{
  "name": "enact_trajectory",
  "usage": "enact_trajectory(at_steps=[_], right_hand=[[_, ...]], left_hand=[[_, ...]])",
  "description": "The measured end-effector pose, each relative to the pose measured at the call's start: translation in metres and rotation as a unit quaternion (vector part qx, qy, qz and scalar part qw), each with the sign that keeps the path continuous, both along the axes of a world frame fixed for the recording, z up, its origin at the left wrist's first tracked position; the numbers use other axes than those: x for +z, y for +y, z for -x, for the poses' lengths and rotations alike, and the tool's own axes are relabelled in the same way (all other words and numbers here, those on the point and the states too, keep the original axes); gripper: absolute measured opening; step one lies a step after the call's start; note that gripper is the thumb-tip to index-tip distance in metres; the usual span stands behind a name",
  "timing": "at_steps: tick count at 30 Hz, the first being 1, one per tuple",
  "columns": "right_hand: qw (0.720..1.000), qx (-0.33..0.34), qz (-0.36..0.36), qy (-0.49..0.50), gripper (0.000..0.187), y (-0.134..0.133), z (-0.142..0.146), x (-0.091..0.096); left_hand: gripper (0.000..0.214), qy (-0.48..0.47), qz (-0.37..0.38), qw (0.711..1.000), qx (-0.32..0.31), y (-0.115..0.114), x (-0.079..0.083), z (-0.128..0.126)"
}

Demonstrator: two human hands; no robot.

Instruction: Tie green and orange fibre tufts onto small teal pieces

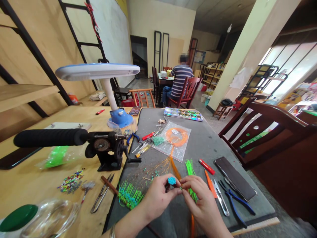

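My left hand (158,193) is closed, with a small bright-blue bumpy cluster (171,180) held between thumb and forefinger. Fingertips of my right hand (201,198) are pinched together against the left thumb, where a tiny green bit shows; what they grip is mostly hidden. Orange strands (175,167) run beneath both hands. Just beyond the right hand lies a bundle of bright green strands (190,170). Left of my left wrist, a row of green-and-turquoise strand pieces (130,195) rests on the grey mat (153,115).
At right lie a red lighter (206,166), snips (222,200), blue-handled pliers (239,205) and a phone (235,178). A black hand-cranked device (109,150) and a lamp (120,118) stand left. A bagged orange coil (177,136) lies ahead. A seated person (182,79) is farther back.
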State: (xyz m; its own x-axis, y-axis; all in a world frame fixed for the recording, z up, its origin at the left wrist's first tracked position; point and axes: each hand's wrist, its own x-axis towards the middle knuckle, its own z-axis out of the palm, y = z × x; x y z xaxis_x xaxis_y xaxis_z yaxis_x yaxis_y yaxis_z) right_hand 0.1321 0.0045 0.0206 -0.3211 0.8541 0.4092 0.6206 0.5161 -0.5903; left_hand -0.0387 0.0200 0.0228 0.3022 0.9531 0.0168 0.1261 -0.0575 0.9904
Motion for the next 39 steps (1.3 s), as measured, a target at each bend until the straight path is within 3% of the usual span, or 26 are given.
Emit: enact_trajectory(at_steps=[10, 14, 21, 28, 36, 39], right_hand=[[0.998, 0.03, -0.02, -0.042, 0.013, 0.002, -0.008, -0.001], [0.998, 0.036, -0.019, -0.043, 0.013, -0.002, -0.008, 0.0], [0.999, 0.034, -0.021, -0.03, 0.015, -0.004, -0.005, 0.004], [0.998, 0.047, -0.021, -0.029, 0.015, -0.008, -0.005, 0.006], [0.999, 0.046, 0.003, -0.015, 0.023, -0.011, -0.007, 0.002], [0.999, 0.053, -0.001, 0.0, 0.017, -0.011, -0.006, 0.0]], left_hand=[[0.009, -0.033, -0.002, 0.999, -0.03, 0.003, 0.005, 0.004], [0.009, 0.0, 0.004, 0.999, -0.036, 0.002, 0.006, 0.005], [0.004, 0.075, -0.048, 0.995, -0.043, -0.005, 0.014, 0.006], [0.01, 0.082, -0.043, 0.994, -0.051, -0.012, 0.016, 0.008], [0.008, 0.062, -0.038, 0.997, -0.014, -0.017, 0.013, 0.006], [0.009, 0.057, -0.029, 0.998, -0.008, -0.019, 0.012, 0.006]])
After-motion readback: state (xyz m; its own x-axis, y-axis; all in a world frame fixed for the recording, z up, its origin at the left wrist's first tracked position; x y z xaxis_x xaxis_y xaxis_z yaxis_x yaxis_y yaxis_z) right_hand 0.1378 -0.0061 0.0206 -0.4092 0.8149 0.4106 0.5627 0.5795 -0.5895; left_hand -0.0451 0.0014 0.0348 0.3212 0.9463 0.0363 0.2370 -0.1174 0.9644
